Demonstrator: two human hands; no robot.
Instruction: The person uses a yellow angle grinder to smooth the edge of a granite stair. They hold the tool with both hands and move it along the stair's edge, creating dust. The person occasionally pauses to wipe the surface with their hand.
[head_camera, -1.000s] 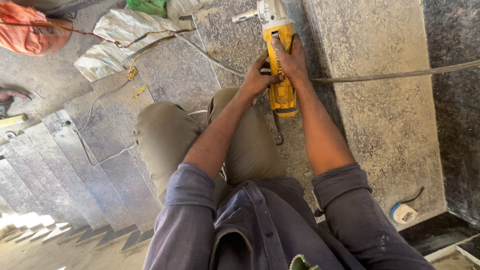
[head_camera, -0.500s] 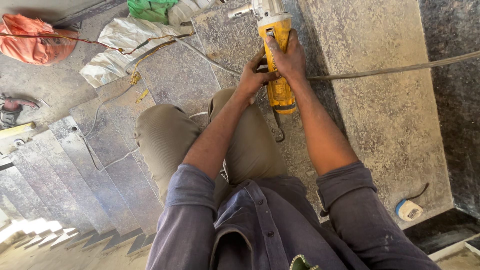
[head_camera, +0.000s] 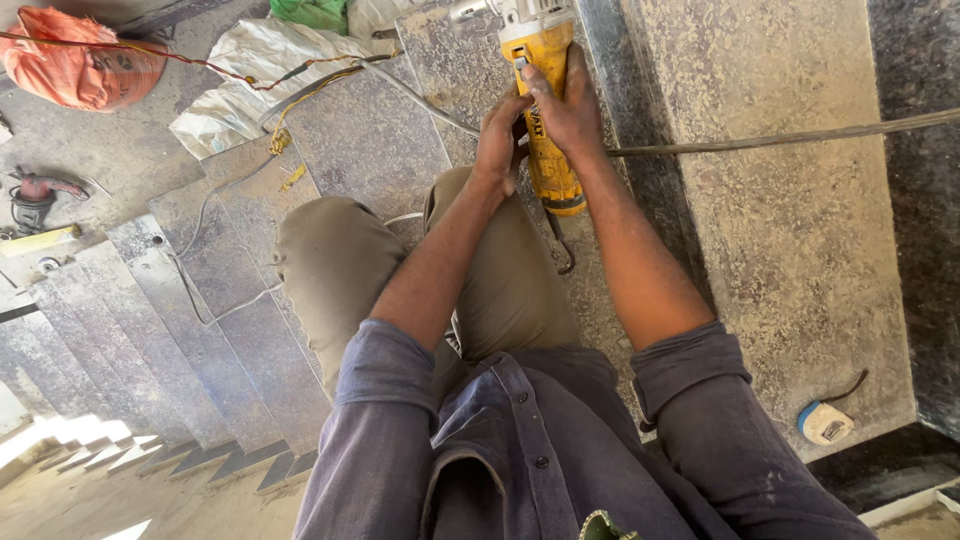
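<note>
- I have my right hand (head_camera: 568, 105) wrapped firmly over the top of the yellow grinder (head_camera: 545, 110), clenched around its body.
- My left hand (head_camera: 500, 140) grips the same body from the side, fingers curled tight against it.
- The grinder sits at the top of the view, its metal head over the stone slab (head_camera: 780, 220), beyond my bent knee (head_camera: 335, 250).
- I judge it heavy and rigid, its plastic shell smooth and possibly dusty, so the narrow barrel is the sound place to hold.
- The slab looks hard, speckled and rough; a stiff cable (head_camera: 800, 135) crosses it, and a small tape measure (head_camera: 825, 422) lies near its edge.
</note>
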